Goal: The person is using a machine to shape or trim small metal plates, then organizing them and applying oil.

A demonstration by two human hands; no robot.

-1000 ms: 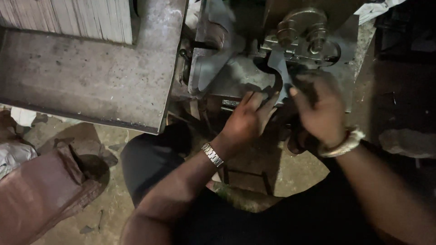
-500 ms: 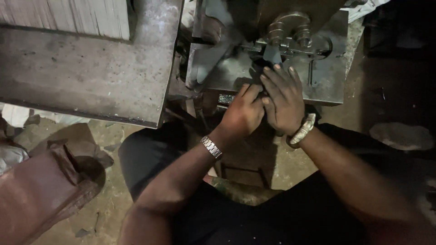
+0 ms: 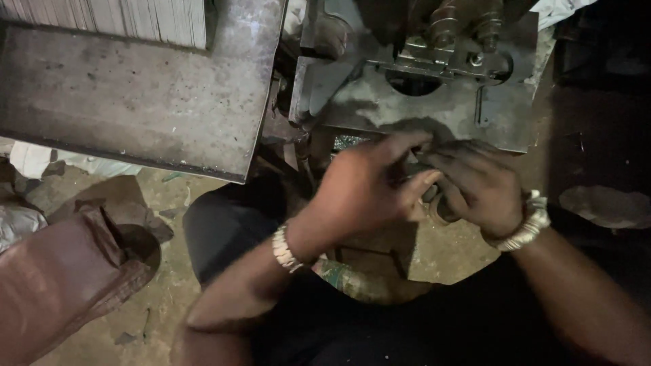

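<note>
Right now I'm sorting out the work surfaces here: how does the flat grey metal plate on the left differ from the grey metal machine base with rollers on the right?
The flat grey metal plate is bare and smooth on top; the grey metal machine base carries rollers, bolts and a round hole. The plate is wider; the base is smaller. Both hands, left hand and right hand, meet just below the base, away from the plate. Both are worn, dull grey metal.

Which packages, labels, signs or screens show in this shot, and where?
No labels, signs or screens show.
Crumpled whitish plastic bag: on the floor at left, below the edge of the grey metal plate.
Stack of thin pale sheets: top left, behind that plate, edges ribbed; whether packaged, cannot tell.
Brown folded sheet: lower left on the floor, creased, possibly wrapping.
</note>
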